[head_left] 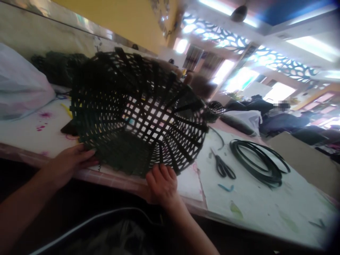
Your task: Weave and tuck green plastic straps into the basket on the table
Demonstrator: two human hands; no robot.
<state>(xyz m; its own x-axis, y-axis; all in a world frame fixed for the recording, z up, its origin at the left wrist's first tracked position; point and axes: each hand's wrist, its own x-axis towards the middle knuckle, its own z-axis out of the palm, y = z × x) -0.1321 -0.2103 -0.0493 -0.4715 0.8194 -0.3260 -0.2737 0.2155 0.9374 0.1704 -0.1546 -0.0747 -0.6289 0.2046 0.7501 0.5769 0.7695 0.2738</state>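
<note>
A large dark green woven basket (132, 109) of flat strips lies tipped on its side on the white table (255, 209), its open lattice facing me. My left hand (70, 161) grips its lower left rim, fingers closed round the strips. My right hand (162, 182) holds the bottom edge, fingers curled onto the weave near the table's front edge.
Black scissors (223, 166) lie right of the basket. A coil of dark strip (259, 161) rests further right. A white plastic bag (21, 85) sits at far left, more dark woven work (57, 67) behind. Another small dark basket (214, 109) stands beyond. A person (278, 113) sits far right.
</note>
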